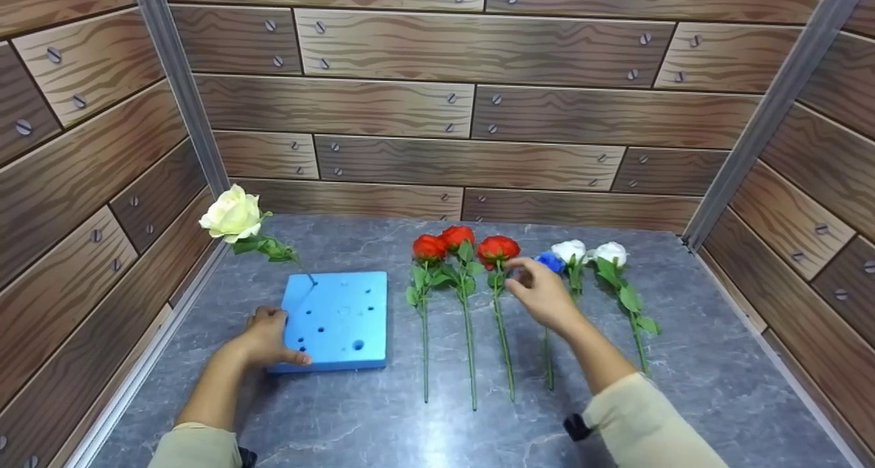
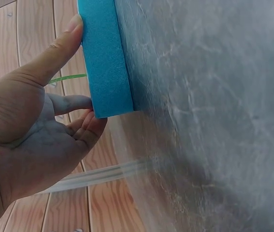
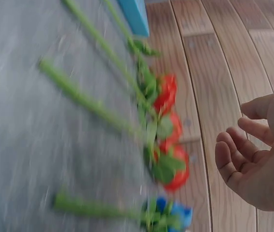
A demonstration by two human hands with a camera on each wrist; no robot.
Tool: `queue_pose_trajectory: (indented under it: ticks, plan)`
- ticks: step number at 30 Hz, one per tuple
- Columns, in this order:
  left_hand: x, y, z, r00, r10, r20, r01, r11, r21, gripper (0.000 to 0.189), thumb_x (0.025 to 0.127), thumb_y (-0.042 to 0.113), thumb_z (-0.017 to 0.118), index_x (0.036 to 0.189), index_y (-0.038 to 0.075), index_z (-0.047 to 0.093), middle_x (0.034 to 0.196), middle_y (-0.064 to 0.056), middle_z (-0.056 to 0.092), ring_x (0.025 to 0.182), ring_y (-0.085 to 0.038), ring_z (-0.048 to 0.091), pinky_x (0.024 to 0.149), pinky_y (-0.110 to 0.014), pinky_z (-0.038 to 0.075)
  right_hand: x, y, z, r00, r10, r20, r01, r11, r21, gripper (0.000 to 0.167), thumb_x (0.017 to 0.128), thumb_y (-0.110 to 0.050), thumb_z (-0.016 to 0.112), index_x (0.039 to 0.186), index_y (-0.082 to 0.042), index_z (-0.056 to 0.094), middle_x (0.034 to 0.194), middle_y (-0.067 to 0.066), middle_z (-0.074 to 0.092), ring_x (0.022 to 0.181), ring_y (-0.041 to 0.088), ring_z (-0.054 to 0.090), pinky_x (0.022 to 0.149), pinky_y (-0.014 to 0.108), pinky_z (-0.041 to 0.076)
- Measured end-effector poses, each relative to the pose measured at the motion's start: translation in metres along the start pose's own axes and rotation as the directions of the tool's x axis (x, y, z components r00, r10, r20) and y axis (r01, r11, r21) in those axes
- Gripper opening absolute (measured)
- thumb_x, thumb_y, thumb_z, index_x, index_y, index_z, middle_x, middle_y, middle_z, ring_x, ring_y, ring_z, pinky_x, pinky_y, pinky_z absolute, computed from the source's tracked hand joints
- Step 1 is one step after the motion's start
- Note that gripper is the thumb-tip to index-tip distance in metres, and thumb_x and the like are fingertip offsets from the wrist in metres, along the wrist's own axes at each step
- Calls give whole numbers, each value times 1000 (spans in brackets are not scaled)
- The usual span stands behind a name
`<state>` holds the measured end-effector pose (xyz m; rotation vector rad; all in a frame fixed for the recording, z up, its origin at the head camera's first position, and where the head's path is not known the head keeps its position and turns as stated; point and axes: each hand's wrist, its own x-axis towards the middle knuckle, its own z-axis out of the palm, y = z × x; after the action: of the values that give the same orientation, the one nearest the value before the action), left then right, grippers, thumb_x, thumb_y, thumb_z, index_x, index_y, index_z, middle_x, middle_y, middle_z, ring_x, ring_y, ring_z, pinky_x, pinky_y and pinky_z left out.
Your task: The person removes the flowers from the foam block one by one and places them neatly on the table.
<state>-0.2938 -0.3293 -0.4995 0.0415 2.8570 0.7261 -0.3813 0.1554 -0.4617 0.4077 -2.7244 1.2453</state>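
Note:
My left hand (image 1: 263,338) holds the left side of a blue foam block (image 1: 342,321) dotted with holes. In the left wrist view its thumb (image 2: 67,41) lies on the block's upper edge, with bent fingertips at the corner. A pale yellow rose (image 1: 234,214) stands tilted in the block's back-left hole. Over the row of flowers hovers my right hand (image 1: 543,297), fingers loosely bent and holding nothing. It is nearest to the rightmost red rose (image 1: 497,249) and partly covers a blue rose (image 1: 549,262). The right wrist view shows that empty hand apart from the blurred stems.
Two more red roses, one left (image 1: 429,248) and one middle (image 1: 456,237), lie right of the block. Two white roses, one (image 1: 569,251) and another (image 1: 610,253), lie farther right. Wood-patterned panels (image 1: 472,109) enclose the grey marbled table (image 1: 342,420) behind and at the sides.

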Motion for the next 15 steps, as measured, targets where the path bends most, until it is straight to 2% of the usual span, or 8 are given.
queue_pose_trajectory:
  ticks: [4, 9, 12, 15]
  plan:
    - [1, 1, 2, 1000, -11, 2, 11, 1000, 0, 117, 83, 43, 96, 158, -21, 32, 160, -49, 28, 151, -69, 27, 124, -74, 34, 13, -20, 25, 999, -32, -3, 32, 995, 94, 30, 103, -8, 71, 133, -6, 70, 112, 15, 71, 102, 25, 69, 88, 34, 55]
    - [3, 3, 3, 1000, -26, 5, 26, 1000, -15, 116, 83, 42, 96, 158, -19, 33, 160, -48, 29, 152, -69, 27, 124, -74, 34, 23, -37, 53, 998, -59, 22, 53, 978, 203, 32, 104, -9, 72, 136, -8, 69, 124, 19, 68, 118, 33, 69, 101, 46, 58]
    - [3, 2, 2, 999, -37, 4, 37, 999, -28, 115, 83, 41, 96, 159, -17, 33, 161, -47, 29, 153, -68, 27, 124, -75, 34, 30, -46, 70, 996, -74, 40, 61, 962, 268, 34, 104, -10, 73, 137, -9, 69, 131, 21, 66, 124, 35, 67, 107, 52, 56]
    - [1, -1, -1, 999, -44, -4, 44, 999, -27, 115, 83, 41, 96, 159, -17, 33, 160, -47, 29, 152, -67, 28, 123, -75, 35, 39, -57, 90, 993, -117, 33, 99, 934, 342, 34, 102, -8, 73, 136, -4, 69, 132, 23, 66, 124, 36, 66, 111, 51, 55]
